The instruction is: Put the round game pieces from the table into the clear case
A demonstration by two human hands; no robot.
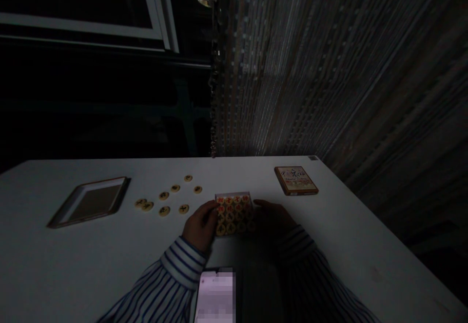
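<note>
A small shallow box [234, 194] of Chinese chess pieces [230, 216] sits at the middle of the white table, between my hands. Rows of round wooden discs fill it, with red characters on the far rows and darker ones nearer me. My left hand [200, 225] grips its left side, thumb by the near-left pieces. Along the right side, my right hand [275, 217] is closed at the edge, much of it in deep shadow. Several loose chess pieces [164, 211] with dark characters lie on the table to the left, two of them overlapping.
On the white table [120, 259], a shallow brown-rimmed tray or lid [87, 200] lies at far left. A printed flat box [297, 180] rests at the back right. A lit phone [215, 296] is at the near edge. Behind hangs a string curtain [278, 69]. The room is dim.
</note>
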